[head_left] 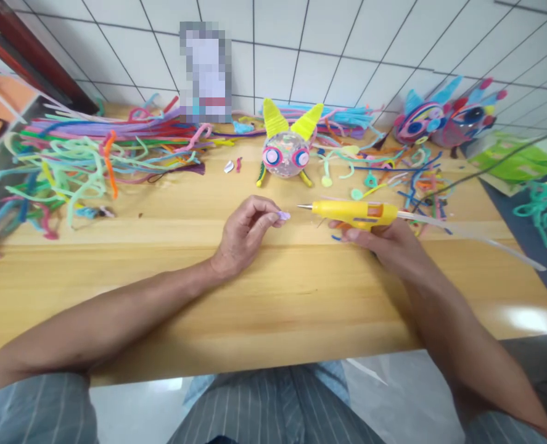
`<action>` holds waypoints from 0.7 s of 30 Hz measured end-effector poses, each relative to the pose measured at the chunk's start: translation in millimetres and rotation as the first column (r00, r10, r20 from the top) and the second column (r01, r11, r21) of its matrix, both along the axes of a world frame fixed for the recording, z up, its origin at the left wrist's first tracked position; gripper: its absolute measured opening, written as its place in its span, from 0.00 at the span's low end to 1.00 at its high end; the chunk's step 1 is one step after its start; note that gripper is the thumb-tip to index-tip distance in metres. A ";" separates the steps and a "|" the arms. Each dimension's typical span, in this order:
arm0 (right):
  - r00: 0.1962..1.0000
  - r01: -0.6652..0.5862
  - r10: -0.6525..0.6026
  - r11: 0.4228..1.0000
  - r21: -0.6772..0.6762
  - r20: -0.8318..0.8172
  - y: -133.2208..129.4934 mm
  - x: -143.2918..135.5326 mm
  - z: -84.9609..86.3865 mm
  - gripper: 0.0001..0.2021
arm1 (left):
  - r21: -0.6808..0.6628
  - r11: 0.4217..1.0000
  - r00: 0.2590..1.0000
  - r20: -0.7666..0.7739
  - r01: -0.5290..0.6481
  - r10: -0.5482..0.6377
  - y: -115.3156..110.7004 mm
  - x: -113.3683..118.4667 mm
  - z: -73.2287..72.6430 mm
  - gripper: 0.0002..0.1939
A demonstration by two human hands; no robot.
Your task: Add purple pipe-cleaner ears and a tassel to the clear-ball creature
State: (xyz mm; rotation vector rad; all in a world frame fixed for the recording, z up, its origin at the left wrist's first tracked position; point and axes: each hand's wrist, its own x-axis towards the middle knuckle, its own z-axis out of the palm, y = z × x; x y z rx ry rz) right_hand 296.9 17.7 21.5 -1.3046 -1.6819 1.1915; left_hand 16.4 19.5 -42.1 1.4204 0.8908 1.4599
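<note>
Between the thumb and fingertips of my left hand (248, 231) is a small purple piece (284, 215), perhaps pipe cleaner; its exact shape is too small to tell. My right hand (388, 240) is wrapped round a yellow hot glue gun (354, 213). Its metal nozzle points left at the purple piece, with a short gap between them. A long clear glue stick (477, 237) sticks out of the gun's back. Just beyond both hands stands a clear ball-shaped figure (286, 161) with yellow pipe-cleaner ears, round pink-and-blue eyes and yellow-green feet.
Pipe cleaners (88, 154) in many colours are heaped at the left. Short scraps (425, 185) lie at the right, near two finished-looking figures (419, 123) and a green bag (516, 157). A dark cord (477, 174) crosses at right. The tiled wall (338, 37) borders the table's back.
</note>
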 end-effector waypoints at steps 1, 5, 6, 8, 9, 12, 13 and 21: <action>1.000 0.007 -0.007 1.000 -0.001 -0.003 -0.5 -1.0 -2.6 0.10 | 0.006 1.000 1.000 -0.011 -0.005 0.005 0.0 0.1 -0.5 0.09; 1.000 0.008 -0.008 1.000 -0.005 -0.004 -1.8 -2.7 -9.5 0.10 | 0.008 1.000 0.999 -0.034 -0.008 0.008 0.1 1.4 -0.2 0.09; 1.000 -0.002 0.002 1.000 -0.005 0.004 -2.4 -3.0 -10.7 0.10 | -0.002 1.000 0.999 -0.034 -0.005 0.005 0.2 1.8 0.1 0.10; 1.000 -0.018 0.018 1.000 -0.005 0.021 -4.0 -3.6 -12.4 0.11 | -0.032 0.999 0.999 -0.034 0.004 -0.005 0.5 2.3 0.4 0.11; 0.999 -0.022 0.022 1.000 -0.006 0.024 -4.9 -3.8 -13.0 0.12 | -0.043 0.999 0.999 -0.034 0.008 -0.010 0.6 2.5 0.4 0.12; 1.000 -0.006 0.006 1.000 -0.009 0.008 -7.5 -3.6 -13.7 0.11 | -0.056 0.998 0.999 -0.031 0.017 -0.019 0.6 3.1 0.7 0.13; 1.000 -0.005 0.005 1.000 -0.011 0.002 -8.0 -3.1 -13.9 0.11 | -0.053 0.998 0.999 -0.030 0.022 -0.023 0.4 3.4 0.8 0.13; 0.999 -0.031 0.032 0.997 -0.075 0.019 -11.7 -0.1 -15.8 0.17 | -0.026 0.997 0.997 -0.038 0.067 -0.068 0.8 3.9 -1.6 0.13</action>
